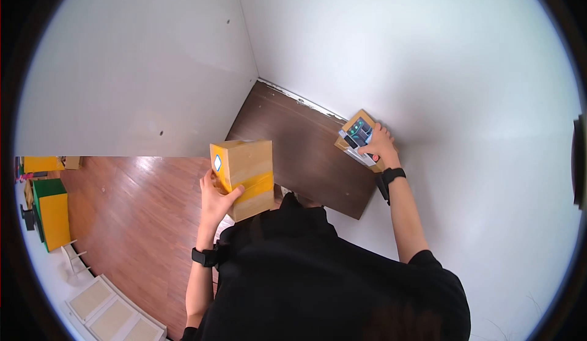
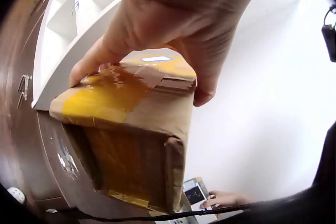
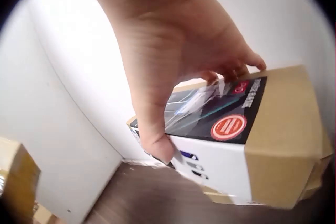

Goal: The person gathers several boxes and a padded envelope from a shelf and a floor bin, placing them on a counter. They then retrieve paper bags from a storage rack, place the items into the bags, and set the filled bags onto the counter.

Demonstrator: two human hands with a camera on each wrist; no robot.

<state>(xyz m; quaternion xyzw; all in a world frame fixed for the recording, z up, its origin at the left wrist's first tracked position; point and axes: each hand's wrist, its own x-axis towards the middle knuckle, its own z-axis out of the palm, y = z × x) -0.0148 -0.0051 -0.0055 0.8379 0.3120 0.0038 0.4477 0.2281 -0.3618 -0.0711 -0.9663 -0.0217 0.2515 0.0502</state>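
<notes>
My left hand [image 1: 215, 201] grips a cardboard box [image 1: 249, 161] wrapped with yellow tape, the thumb on one side and fingers on another. A white label with a blue border shows on its end. In the left wrist view, the tape also covers a recessed face of this carton [image 2: 131, 155]. Over to the right, my right hand [image 1: 381, 146] holds a printed product box [image 3: 210, 155] by its sides, thumb against the white face. That box has a dark top with a red round seal and brown cardboard at one end. It is close to the white wall, over the dark brown surface.
A dark brown wooden surface [image 1: 293, 124] lies in the corner between a grey-white panel [image 1: 147, 66] and a white wall [image 1: 428, 47]. Reddish wood flooring [image 1: 134, 219] spreads to the left. Beyond it stand a yellow and green box [image 1: 55, 219] and white cabinets [image 1: 113, 310].
</notes>
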